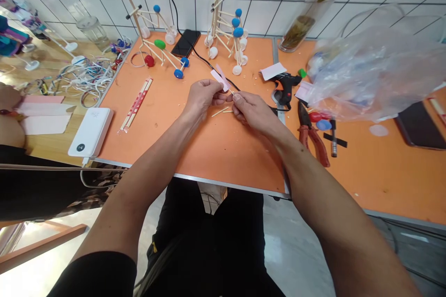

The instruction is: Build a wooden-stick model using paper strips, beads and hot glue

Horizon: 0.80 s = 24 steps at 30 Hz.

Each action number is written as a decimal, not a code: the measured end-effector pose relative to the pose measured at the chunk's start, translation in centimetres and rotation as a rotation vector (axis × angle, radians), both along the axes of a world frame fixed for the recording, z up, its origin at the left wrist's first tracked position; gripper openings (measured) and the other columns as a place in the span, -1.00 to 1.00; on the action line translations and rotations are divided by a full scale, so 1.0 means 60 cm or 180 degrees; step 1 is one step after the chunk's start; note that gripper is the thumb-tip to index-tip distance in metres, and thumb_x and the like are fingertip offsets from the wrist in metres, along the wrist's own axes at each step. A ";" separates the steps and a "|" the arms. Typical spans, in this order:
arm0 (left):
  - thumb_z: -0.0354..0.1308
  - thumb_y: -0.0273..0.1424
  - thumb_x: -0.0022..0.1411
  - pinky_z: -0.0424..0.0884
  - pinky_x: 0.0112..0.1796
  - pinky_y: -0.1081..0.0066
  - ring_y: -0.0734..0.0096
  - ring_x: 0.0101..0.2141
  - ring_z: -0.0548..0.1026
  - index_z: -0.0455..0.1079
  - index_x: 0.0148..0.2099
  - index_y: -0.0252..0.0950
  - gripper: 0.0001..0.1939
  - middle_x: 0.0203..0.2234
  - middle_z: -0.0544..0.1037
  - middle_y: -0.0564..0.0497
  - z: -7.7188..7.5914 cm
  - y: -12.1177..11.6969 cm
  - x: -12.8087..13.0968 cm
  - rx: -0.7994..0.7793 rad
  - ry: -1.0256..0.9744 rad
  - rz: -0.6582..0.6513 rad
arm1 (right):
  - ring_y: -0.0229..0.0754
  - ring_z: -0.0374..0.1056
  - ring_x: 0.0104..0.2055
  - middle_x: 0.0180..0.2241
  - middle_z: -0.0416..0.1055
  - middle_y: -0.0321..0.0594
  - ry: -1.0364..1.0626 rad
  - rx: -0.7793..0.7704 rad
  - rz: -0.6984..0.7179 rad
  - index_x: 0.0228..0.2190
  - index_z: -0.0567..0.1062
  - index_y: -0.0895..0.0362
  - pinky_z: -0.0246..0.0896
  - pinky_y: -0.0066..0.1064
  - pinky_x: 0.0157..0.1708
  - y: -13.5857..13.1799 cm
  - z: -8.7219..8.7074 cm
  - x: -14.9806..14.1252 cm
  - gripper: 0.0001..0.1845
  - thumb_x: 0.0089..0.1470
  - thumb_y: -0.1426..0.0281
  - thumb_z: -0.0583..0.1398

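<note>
My left hand [205, 95] pinches the pink paper [219, 80] above the orange table [226, 151]. My right hand [252, 107] has thumb and fingertip pressed together just beside it, on what I can't tell. Sticks [219, 112] lie just below; the glue gun [286, 87] and pliers [310, 134] lie to the right, a phone [186, 42] behind.

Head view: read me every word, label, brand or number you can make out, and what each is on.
None can be read with certainty.
Wrapped wooden sticks: light marks on the red print, too small to read.
White power bank: faint marking near its far end, too small to read.
Dark round display on the power bank: light marks, too blurred to read.
Pink paper in the left hand: no writing visible.
</note>
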<state>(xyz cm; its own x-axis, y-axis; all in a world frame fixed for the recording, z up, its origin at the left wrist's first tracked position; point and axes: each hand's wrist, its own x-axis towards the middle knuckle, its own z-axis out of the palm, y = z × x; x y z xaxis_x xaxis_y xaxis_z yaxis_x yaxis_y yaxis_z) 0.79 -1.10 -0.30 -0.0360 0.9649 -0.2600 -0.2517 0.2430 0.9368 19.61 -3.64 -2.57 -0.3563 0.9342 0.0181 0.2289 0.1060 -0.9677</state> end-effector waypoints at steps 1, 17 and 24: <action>0.49 -0.52 0.31 0.58 -0.33 0.56 0.54 -0.47 0.68 0.50 -0.34 -0.29 -0.76 -0.42 0.71 0.02 0.000 0.000 0.000 0.0006 -0.0001 -0.0012 | -0.19 0.15 -0.45 -0.47 0.30 -0.36 0.0094 -0.0046 -0.0029 -0.19 0.51 0.03 -0.05 -0.32 -0.44 -0.001 0.000 -0.001 -0.28 0.42 -0.40 0.27; 0.40 -0.57 0.39 0.57 -0.33 0.57 0.54 -0.48 0.69 0.49 -0.37 -0.30 -0.74 -0.48 0.68 0.04 0.008 -0.006 0.006 -0.0032 0.0005 -0.0072 | -0.33 0.02 -0.57 -0.45 0.31 -0.38 0.0461 -0.0371 -0.0105 -0.21 0.53 0.05 -0.10 -0.41 -0.60 -0.006 0.013 -0.008 -0.40 0.42 -0.24 0.38; 0.46 -0.53 0.34 0.58 -0.33 0.55 0.41 -0.40 0.77 0.50 -0.36 -0.28 -0.76 -0.51 0.67 0.04 0.008 -0.006 0.007 -0.0081 -0.0014 -0.0032 | -0.30 -0.01 -0.55 -0.46 0.27 -0.39 0.0444 -0.0490 -0.0075 -0.21 0.51 0.02 -0.16 -0.38 -0.59 -0.007 0.015 -0.008 -0.38 0.37 -0.28 0.39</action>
